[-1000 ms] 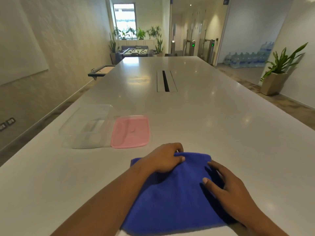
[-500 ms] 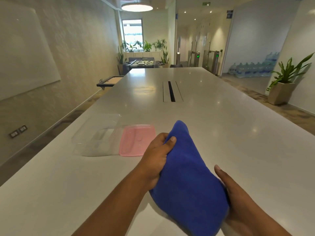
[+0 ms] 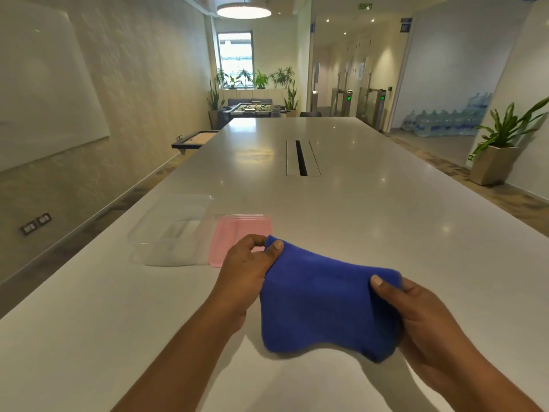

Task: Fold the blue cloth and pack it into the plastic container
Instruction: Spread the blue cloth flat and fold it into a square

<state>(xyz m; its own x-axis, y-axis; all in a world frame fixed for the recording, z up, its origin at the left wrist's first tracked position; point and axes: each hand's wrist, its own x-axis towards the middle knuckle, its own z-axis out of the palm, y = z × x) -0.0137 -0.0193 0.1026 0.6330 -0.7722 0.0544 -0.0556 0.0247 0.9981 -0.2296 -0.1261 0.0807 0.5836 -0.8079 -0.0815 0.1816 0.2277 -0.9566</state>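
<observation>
**Folded cloth in the air, container off to the left**

Head view. Blue cloth (image 3: pixel 323 301) held up off the white table (image 3: pixel 386 227), already doubled into a thick pad, lower edge sagging just above the surface. Left hand (image 3: pixel 246 272) pinched shut on the far left corner, thumb on top. Right hand (image 3: pixel 421 316) closed on the right edge, thumb over the fold, fingers hidden beneath. Clear plastic container (image 3: pixel 172 233) sits open on the table to the left and a little beyond the left hand; pink lid (image 3: pixel 240 236) lies just beside it on its right, partly behind the left hand's knuckles. Whether lid and container touch, cannot tell.

Risks, as judged from here:
- Only two edges are gripped; the middle hangs loose. Letting go of either side early would likely let the layers slide open.
- The pad looks about as wide as the container's opening. Lowered as is, it may bridge the rim or bunch up, so another fold may be needed.
- The lid lies on the path to the container. A low carry could drag it or nudge the light container away.
</observation>
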